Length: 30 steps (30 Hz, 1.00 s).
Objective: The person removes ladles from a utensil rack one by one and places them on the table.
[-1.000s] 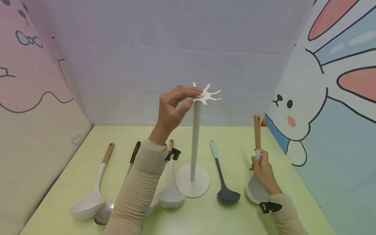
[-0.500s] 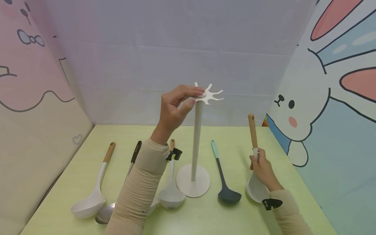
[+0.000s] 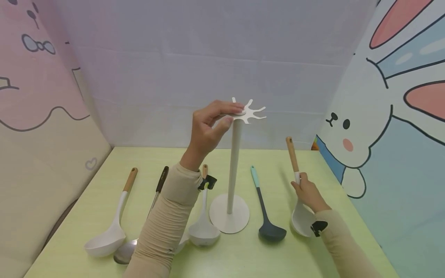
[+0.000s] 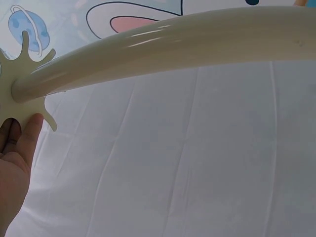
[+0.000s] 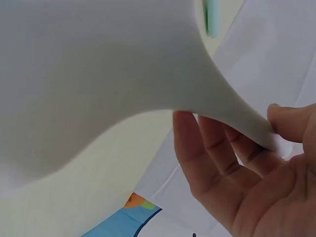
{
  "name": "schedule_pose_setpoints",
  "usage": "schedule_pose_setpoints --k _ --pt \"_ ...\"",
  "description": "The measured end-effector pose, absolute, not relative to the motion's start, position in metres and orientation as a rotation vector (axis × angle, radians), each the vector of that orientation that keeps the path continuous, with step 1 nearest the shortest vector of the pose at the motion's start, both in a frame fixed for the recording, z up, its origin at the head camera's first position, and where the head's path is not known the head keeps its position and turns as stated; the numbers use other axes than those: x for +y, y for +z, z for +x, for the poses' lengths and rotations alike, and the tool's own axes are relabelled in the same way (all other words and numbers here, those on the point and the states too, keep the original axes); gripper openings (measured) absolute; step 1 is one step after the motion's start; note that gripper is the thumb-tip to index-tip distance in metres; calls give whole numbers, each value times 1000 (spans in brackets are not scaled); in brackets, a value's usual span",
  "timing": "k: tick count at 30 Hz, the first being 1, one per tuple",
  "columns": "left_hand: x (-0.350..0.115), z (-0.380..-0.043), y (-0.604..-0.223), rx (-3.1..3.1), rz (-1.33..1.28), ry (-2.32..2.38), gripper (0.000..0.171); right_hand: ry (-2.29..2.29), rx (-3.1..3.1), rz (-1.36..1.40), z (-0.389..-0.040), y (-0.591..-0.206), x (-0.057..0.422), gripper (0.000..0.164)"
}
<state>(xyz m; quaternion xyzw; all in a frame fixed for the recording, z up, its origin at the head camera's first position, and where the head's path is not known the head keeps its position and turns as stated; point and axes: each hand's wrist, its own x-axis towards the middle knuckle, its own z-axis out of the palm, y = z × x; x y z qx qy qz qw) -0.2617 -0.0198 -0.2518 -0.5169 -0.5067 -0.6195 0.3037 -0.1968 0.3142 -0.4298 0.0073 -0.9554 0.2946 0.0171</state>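
Note:
My left hand (image 3: 208,125) pinches the top of a white utensil stand (image 3: 233,166), fingers over the hooked plate and thumb against its underside. The left wrist view shows that thumb at the hooked plate (image 4: 29,109), beside the pole. On the right, my right hand (image 3: 309,191) grips a white ladle (image 3: 301,222) by its neck, just below the wooden handle. The handle points up and leans left, with the bowl low over the table. In the right wrist view the ladle (image 5: 123,74) fills the upper left, held between thumb and curled fingers.
Right of the stand lies a dark ladle (image 3: 272,231) with a teal handle. A white ladle (image 3: 204,233) is left of the base. Farther left are a steel ladle (image 3: 124,253) and another white ladle (image 3: 106,242). My left sleeve partly covers one more white utensil (image 3: 182,243).
My right hand has shifted slightly left and up, and the ladle's handle has swung from upright to a leftward lean. The left hand keeps its hold on the stand.

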Motion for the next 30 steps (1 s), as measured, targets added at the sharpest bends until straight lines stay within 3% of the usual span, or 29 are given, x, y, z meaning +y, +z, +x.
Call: schedule_pose_setpoints --k 10,30 --pt "-20 -262 -253 -1350 -1363 -1643 29 1037 -3139 -55 -219 -434 318 27" --pt "-19 -263 -252 -1357 -1366 -1631 30 872 -3321 -239 -247 -459 320 32"
